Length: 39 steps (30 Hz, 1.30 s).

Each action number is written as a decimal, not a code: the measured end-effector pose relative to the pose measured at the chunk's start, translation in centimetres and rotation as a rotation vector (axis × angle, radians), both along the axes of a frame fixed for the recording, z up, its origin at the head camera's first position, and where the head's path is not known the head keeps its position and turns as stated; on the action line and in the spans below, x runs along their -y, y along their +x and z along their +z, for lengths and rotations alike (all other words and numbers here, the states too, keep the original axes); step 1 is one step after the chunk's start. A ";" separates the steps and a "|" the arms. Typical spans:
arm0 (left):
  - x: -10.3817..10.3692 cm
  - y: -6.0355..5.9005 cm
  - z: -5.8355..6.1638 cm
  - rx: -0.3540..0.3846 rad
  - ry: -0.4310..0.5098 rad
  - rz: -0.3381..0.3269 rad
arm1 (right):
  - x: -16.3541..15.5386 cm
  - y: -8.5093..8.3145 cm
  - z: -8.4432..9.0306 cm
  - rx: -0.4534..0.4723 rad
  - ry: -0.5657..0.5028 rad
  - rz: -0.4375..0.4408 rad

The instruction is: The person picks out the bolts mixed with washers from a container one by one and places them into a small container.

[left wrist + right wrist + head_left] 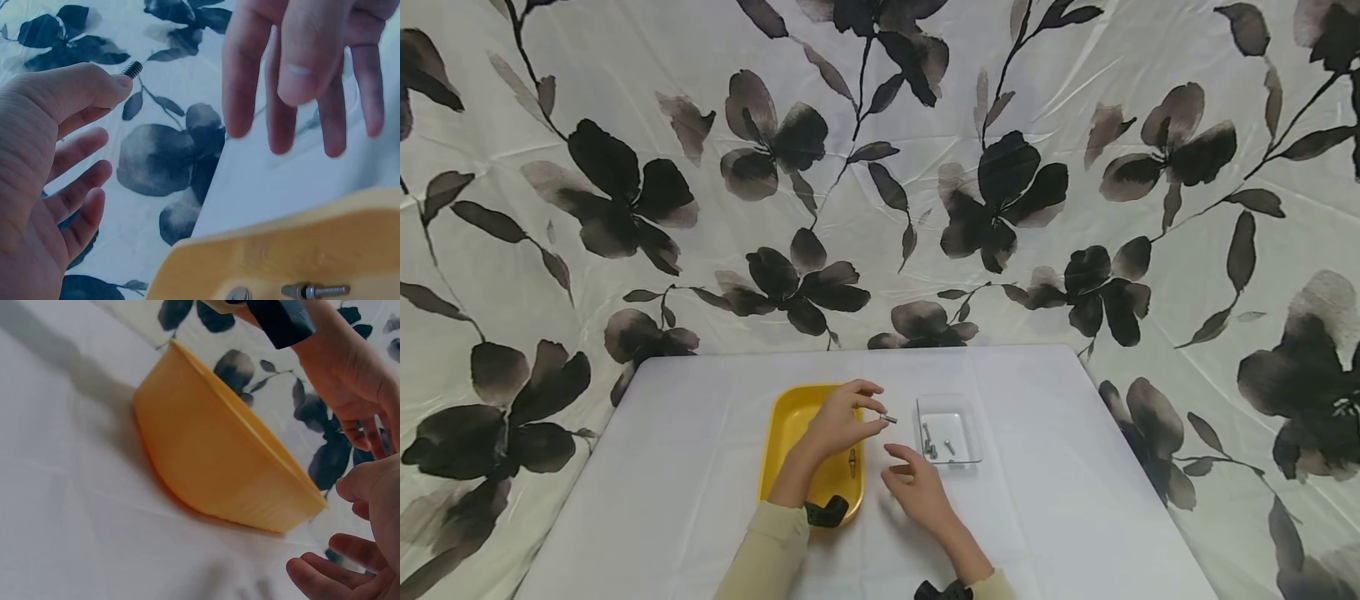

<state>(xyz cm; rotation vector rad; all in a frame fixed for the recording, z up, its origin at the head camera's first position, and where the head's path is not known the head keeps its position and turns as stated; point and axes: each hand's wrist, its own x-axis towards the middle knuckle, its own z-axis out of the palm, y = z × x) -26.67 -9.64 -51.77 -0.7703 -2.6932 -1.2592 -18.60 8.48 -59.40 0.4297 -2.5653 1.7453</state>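
Observation:
Over the right rim of the yellow tray (769, 450), my left hand (838, 423) pinches a small metal bolt (889, 419) between thumb and index finger. The bolt's threaded end pokes out past the fingertips in the left wrist view, while its other end is hidden by them. My right hand (921, 497) hovers just right of the tray, fingers loosely bent and holding nothing. Inside the tray lies another bolt (325, 290) with parts threaded on it, and beside that a round washer-like piece (239, 294).
A clear plastic box (953, 408) stands right of the tray, beyond my right hand. Several bolts (929, 446) lie in it. A white cloth covers the table (662, 483), and a floral curtain (895, 275) hangs behind its far edge.

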 end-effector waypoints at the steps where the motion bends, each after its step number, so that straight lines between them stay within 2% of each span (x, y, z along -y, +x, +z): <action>1: -0.2 -0.1 0.1 -0.002 -0.001 -0.006 | -0.4 -0.1 0.2 -0.007 0.007 -0.008; 10: -1.8 -0.9 0.5 0.018 0.022 -0.050 | -3.1 -0.5 2.4 -0.086 0.084 -0.069; 17: -3.3 -1.7 0.4 0.014 0.030 -0.076 | -5.4 -1.4 3.4 -0.086 0.100 -0.123; 23: -4.4 -2.2 0.5 0.036 0.059 -0.100 | -7.3 -1.9 4.2 -0.109 0.171 -0.203; 27: -5.0 -2.5 0.4 0.054 0.063 -0.113 | -8.4 -2.3 4.5 -0.160 0.233 -0.242; 32: -5.9 -2.8 -0.2 0.065 0.082 -0.131 | -10.0 -3.2 4.7 -0.181 0.305 -0.289; 39: -7.4 -2.9 -1.7 0.067 0.095 -0.115 | -10.9 -3.6 3.8 -0.102 0.291 -0.345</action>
